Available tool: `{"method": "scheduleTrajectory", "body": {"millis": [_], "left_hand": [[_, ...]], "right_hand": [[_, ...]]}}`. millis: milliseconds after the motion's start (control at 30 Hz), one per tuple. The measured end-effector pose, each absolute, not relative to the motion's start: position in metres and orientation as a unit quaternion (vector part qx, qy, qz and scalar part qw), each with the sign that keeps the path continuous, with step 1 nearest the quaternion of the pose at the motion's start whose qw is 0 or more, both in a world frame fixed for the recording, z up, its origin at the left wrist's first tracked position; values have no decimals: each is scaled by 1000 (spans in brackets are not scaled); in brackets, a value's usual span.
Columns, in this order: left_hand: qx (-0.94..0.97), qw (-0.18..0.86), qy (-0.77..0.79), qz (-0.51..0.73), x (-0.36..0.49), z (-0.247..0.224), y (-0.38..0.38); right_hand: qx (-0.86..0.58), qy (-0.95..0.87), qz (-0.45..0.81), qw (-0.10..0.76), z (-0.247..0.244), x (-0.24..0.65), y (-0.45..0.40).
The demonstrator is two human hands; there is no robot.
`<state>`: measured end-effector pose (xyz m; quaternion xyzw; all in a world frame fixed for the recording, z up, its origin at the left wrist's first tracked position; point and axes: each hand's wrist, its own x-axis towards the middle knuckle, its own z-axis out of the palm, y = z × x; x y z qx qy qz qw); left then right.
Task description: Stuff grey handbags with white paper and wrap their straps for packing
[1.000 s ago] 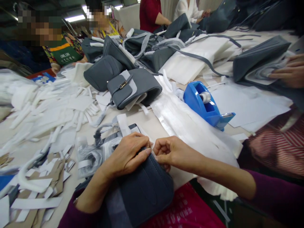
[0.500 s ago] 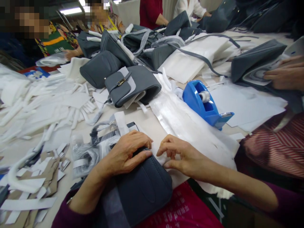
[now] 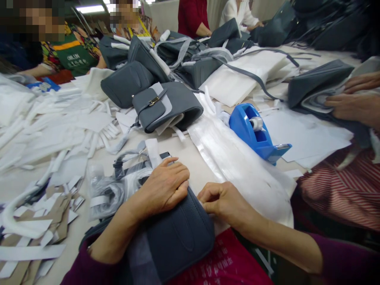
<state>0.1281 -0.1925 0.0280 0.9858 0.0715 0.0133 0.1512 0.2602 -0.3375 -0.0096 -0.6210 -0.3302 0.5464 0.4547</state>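
I'm seeing the navy handbag (image 3: 178,237) lying at the near side of the desk (image 3: 178,149), translucent wrap (image 3: 143,256) covering some of its left part. My left hand (image 3: 166,186) is clasping its top, fingers curling over the edge. My right hand (image 3: 230,204) is pinching thumb and forefinger together at the bag's right edge; can't tell what's between the tips. A plastic-wrapped coil (image 3: 109,198) is sitting just left of the bag. Magenta printed plastic (image 3: 222,259) is showing below right. Further out, white plastic sleeves (image 3: 243,168) are lying flat, a blue tape dispenser (image 3: 247,128) sitting just beside. A gold-buckled grey handbag (image 3: 181,101) is lying ahead. Cardboard and paper scraps (image 3: 57,211) are littering the left. Far right, a co-worker's hands (image 3: 353,106) are touching another dark handbag (image 3: 314,81).
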Motion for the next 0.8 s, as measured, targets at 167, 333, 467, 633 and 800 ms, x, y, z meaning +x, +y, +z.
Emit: {"method": "scheduleTrajectory", "body": {"millis": [167, 333, 467, 633, 800], "left_hand": [[992, 109, 59, 7, 130, 25, -193], [993, 100, 62, 18, 131, 20, -193], [992, 101, 69, 26, 130, 21, -193], [991, 107, 72, 30, 128, 25, -193], [995, 58, 81, 25, 129, 20, -200]], "right_hand": [[-608, -224, 621, 442, -9, 258, -344], [-597, -266, 593, 470, 12, 257, -353], [-697, -335, 493, 398, 16, 239, -349], [-726, -351, 461, 371, 15, 225, -339], [-724, -486, 404, 278, 21, 235, -349]]}}
